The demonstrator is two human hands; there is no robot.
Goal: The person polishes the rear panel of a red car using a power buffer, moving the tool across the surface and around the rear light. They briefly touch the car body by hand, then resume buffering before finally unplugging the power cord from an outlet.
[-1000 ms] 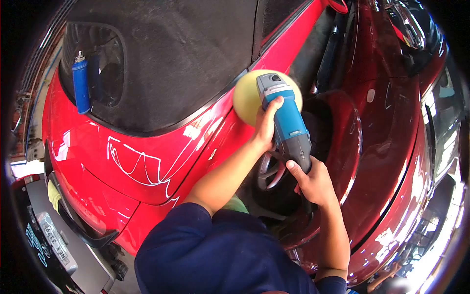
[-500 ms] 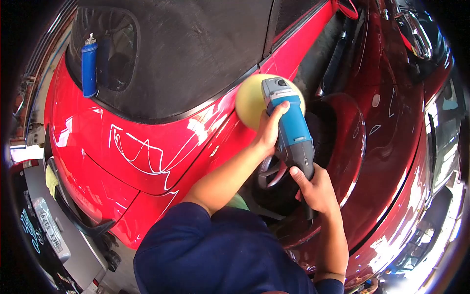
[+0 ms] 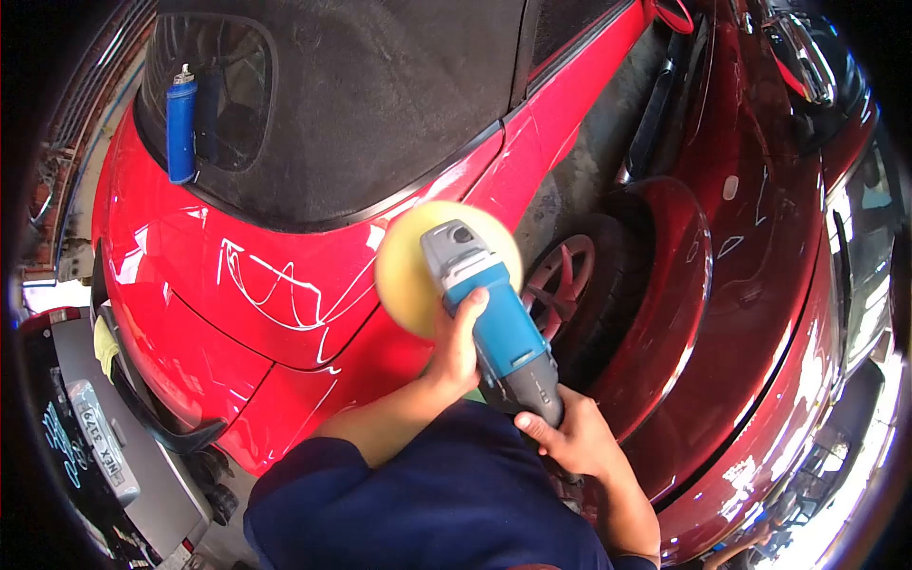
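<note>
A blue and grey power polisher (image 3: 503,328) with a round yellow foam pad (image 3: 404,271) is in both my hands. My left hand (image 3: 458,347) is closed around the front of the body near the grey head, thumb on top. My right hand (image 3: 581,432) wraps the dark rear handle. The pad lies over the side panel of the red car (image 3: 285,342), beside the fabric roof. Its edge looks slightly smeared; the face against the paint is hidden.
A blue bottle (image 3: 180,128) stands by the soft top's (image 3: 380,104) rear window. To the right, a dark red car (image 3: 760,266) is parked close, with a wheel (image 3: 579,280) in the narrow gap. A yellow cloth (image 3: 104,344) hangs at the left.
Both hands have brought the polisher left and toward my body, along the red car's side panel. More of the wheel in the gap now shows.
</note>
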